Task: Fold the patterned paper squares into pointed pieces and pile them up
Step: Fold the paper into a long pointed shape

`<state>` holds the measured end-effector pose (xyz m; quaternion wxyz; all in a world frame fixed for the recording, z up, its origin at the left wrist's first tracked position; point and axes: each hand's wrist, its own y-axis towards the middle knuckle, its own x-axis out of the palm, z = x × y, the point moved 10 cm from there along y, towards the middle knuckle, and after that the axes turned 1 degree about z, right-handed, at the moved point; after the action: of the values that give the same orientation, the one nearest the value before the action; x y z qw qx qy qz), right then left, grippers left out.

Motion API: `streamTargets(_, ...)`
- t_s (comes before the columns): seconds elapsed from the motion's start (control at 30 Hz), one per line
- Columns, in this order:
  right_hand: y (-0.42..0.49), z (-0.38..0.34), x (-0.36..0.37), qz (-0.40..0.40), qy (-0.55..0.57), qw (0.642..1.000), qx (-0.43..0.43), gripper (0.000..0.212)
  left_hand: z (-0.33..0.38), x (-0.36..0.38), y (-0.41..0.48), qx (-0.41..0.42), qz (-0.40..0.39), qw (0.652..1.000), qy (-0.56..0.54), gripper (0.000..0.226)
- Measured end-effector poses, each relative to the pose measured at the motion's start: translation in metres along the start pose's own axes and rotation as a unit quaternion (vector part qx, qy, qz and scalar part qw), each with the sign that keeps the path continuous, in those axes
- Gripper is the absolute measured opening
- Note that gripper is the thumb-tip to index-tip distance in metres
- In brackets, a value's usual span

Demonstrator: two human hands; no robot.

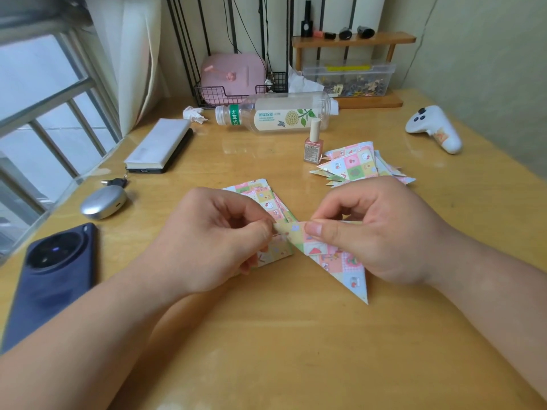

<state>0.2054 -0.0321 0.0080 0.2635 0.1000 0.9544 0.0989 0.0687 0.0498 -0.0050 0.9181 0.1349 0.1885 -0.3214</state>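
A patterned paper piece (343, 261), folded to a long point that aims toward me, lies at the middle of the wooden table (296, 350). My left hand (213, 241) pinches its top left corner. My right hand (379, 232) pinches its top edge with thumb and forefinger. Behind and under my left hand lies a stack of unfolded patterned squares (266, 199), partly hidden. A pile of folded pointed pieces (358, 165) sits farther back on the right.
A nail polish bottle (313, 143) stands beside the pile, a plastic bottle (275, 113) lies behind it. A white controller (435, 128) is at the right. On the left lie a dark phone (56, 270), an earbud case (103, 201) and a box (159, 146).
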Motion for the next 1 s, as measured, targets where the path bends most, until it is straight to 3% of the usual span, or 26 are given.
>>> streamTargets(0.17, 0.005, 0.015, -0.032, 0.068, 0.100, 0.992, 0.040, 0.017, -0.013, -0.036, 0.012, -0.026, 0.104, 0.994, -0.032, 0.012)
streamTargets(0.3, 0.002, 0.020, 0.000, -0.024, 0.145, 0.987, 0.071, 0.017, -0.001, 0.004, 0.004, 0.015, -0.028, 0.985, -0.170, 0.022)
streamTargets(0.4, 0.001, 0.021, 0.012, -0.048, 0.155, 0.984, 0.080, 0.015, 0.007, 0.024, -0.005, 0.039, -0.107, 0.979, -0.169, 0.032)
streamTargets(0.77, 0.001, 0.023, 0.012, -0.028, 0.127, 0.987, 0.094, 0.027, 0.003, 0.023, -0.005, -0.003, -0.094, 0.983, -0.160, 0.027)
streamTargets(1.0, 0.000, 0.028, 0.016, -0.034, 0.156, 0.981, 0.112, 0.027, 0.007, 0.024, -0.008, -0.020, -0.089, 0.986, -0.140, 0.040)
